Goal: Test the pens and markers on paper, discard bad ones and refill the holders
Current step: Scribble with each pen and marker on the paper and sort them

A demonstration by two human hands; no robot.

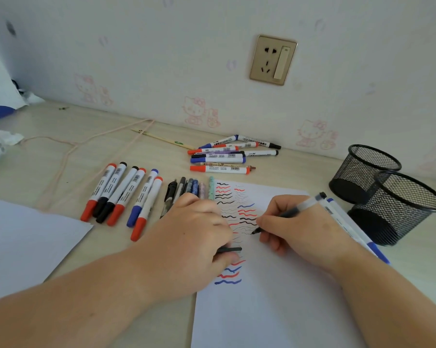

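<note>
Where the pale wood-grain desk (68, 146) meets the wall (161, 59) across the upper frame, faint pink cat figures dot the wallpaper and a gold socket plate (272, 60) sits upper centre. A white test sheet (269, 297) fills the lower centre, its left half covered with red, blue and black squiggles; its top edge lies near the marker pile, its left edge just beside the pens. A second blank sheet (23, 242) overhangs the lower left.

Two black mesh holders (390, 197) stand at right, touching each other, both empty. Six markers (121, 194) lie in a row at centre left, red, black and blue caps toward the viewer; their label print is too small to read. A looser marker pile (227, 154) lies by the wall. Slim pens (186, 192) lie between the row and the sheet.

The right hand (297, 224) pinches a clear black pen (287, 213), tip on the paper. The left hand (194, 229) rests curled on the sheet, gripping a black cap (229, 249).
</note>
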